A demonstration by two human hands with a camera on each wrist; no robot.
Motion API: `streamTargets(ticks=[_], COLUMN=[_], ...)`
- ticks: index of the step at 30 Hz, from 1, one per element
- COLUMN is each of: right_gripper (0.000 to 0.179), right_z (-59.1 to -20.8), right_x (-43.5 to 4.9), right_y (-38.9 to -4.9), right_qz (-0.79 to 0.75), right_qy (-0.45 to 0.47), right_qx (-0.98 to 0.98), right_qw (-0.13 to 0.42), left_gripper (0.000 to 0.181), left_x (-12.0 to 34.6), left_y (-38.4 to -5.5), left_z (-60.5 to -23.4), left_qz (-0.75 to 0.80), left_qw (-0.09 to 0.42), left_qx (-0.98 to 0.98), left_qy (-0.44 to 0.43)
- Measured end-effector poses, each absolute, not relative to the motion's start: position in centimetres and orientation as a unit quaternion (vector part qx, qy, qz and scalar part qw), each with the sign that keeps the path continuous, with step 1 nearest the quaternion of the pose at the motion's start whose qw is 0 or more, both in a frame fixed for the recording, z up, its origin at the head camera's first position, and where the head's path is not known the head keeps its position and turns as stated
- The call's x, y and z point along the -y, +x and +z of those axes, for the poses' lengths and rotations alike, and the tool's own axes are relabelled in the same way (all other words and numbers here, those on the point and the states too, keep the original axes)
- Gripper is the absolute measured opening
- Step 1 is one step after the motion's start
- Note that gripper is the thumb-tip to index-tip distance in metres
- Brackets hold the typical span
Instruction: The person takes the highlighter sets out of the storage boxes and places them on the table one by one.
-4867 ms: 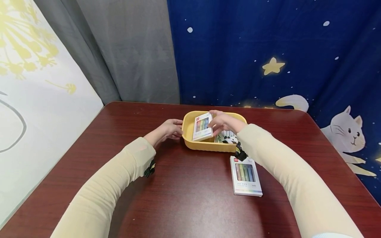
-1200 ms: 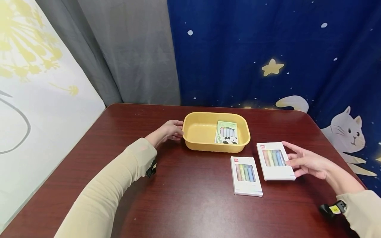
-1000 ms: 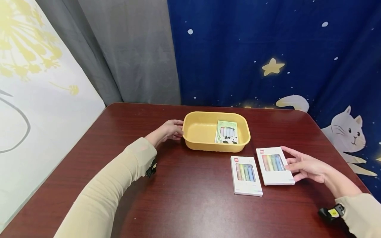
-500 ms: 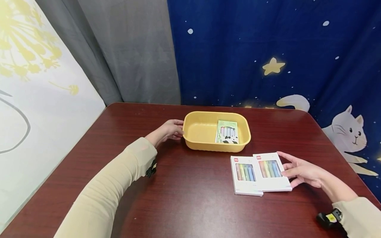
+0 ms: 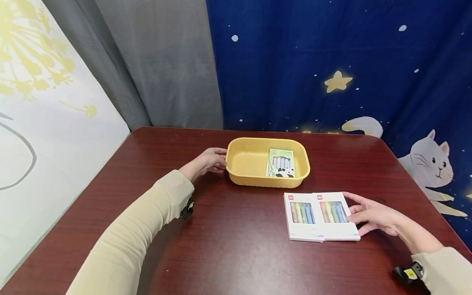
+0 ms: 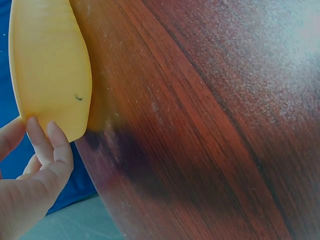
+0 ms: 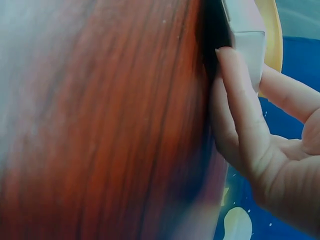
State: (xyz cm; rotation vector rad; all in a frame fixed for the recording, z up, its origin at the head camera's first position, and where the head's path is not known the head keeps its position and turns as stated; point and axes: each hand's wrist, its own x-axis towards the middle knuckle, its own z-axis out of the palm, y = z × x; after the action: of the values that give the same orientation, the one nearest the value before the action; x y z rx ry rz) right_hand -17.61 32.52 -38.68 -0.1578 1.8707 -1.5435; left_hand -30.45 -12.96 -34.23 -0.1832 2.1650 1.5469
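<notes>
Two white boxes with clear windows showing coloured pens lie side by side in the head view, a left box (image 5: 303, 217) and a right box (image 5: 336, 217). Their edges meet; whether one slightly overlaps the other I cannot tell. My right hand (image 5: 377, 215) holds the right box by its right edge, thumb near the window, and in the right wrist view other fingers reach under the box's end (image 7: 247, 55). A yellow basket (image 5: 254, 180) stands farther back. Fingertips of my left hand (image 5: 208, 161) touch its left end, spread along the outer wall (image 6: 55, 65) in the left wrist view.
Inside the basket, at its right side, leans a green panda-printed box of pens (image 5: 281, 163). The dark red table (image 5: 221, 246) ends at a grey curtain (image 5: 177, 61) and a blue star-printed curtain (image 5: 280, 61). A white patterned panel (image 5: 55, 155) borders the left side.
My right hand took the right box out of the basket, carried it to the right, then brought it nearer and leftward against the left box. My left hand stayed at the basket.
</notes>
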Motion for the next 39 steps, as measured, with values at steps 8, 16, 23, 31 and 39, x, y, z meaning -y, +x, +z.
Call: streamTargets(ticks=[8,16,23,31,39], right_gripper=[0.088,0.090,0.089,0.087,0.085], right_z=[-38.4,-38.2,-38.3,-38.2,-38.1], right_x=[-31.0,-29.4,-28.2,-27.1,-26.5], right_y=[-17.5,-17.5,-17.4,-17.3,-17.2], right_qz=[-0.565,-0.538,-0.531,-0.524,-0.516], right_qy=[-0.061,-0.040,-0.035,-0.030,-0.018], right_qx=[-0.753,-0.779,-0.787,-0.792,-0.800], right_qw=[0.332,0.319,0.313,0.311,0.306], left_gripper=[0.059,0.059,0.059,0.059,0.060], left_x=[13.0,12.9,13.0,13.1,13.0], left_y=[-30.5,-30.4,-30.4,-30.4,-30.5], left_z=[-34.3,-34.3,-34.3,-34.3,-34.3], left_qz=[0.563,0.566,0.560,0.559,0.560], left_qw=[0.236,0.235,0.235,0.235,0.234], left_qx=[-0.790,-0.788,-0.792,-0.793,-0.793], left_qy=[-0.063,-0.063,-0.060,-0.059,-0.058])
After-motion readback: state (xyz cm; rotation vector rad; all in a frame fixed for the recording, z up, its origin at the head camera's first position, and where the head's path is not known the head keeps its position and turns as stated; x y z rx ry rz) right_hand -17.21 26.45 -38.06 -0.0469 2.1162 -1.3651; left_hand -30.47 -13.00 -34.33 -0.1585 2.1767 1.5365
